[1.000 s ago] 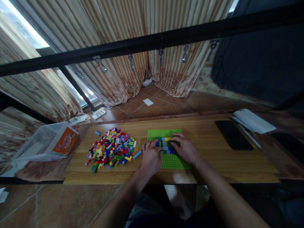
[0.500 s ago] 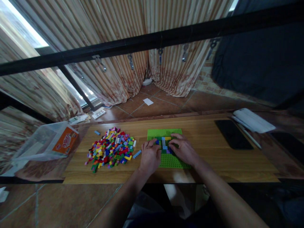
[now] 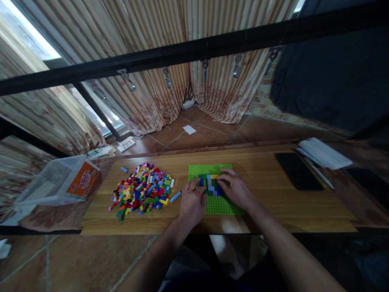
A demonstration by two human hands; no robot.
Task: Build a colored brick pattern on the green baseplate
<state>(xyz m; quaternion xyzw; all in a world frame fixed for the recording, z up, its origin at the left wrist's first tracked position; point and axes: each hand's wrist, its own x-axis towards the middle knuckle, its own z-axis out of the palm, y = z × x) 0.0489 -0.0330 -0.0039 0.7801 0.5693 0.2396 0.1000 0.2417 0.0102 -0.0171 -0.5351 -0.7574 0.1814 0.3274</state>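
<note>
On green baseplate (image 3: 225, 207): bricks (image 3: 210, 184), flanked by left hand (image 3: 192, 199) and right hand (image 3: 236, 190), apparently for steadying; fingers' (image 3: 227, 177) grip cannot be told.

Studded plastic baseplate (image 3: 217, 207), smooth wood-look tabletop (image 3: 263, 168), hooks (image 3: 205, 74) seemingly glossy metal.

Left hand (image 3: 193, 202) and right hand (image 3: 235, 188) flank bricks (image 3: 210, 184) on a green baseplate (image 3: 224, 206); whether either grips a brick is unclear at this scale. Left: brick pile (image 3: 142, 188), clear tub (image 3: 39, 198). Right: flat black device (image 3: 299, 171), white pen (image 3: 319, 173).
</note>
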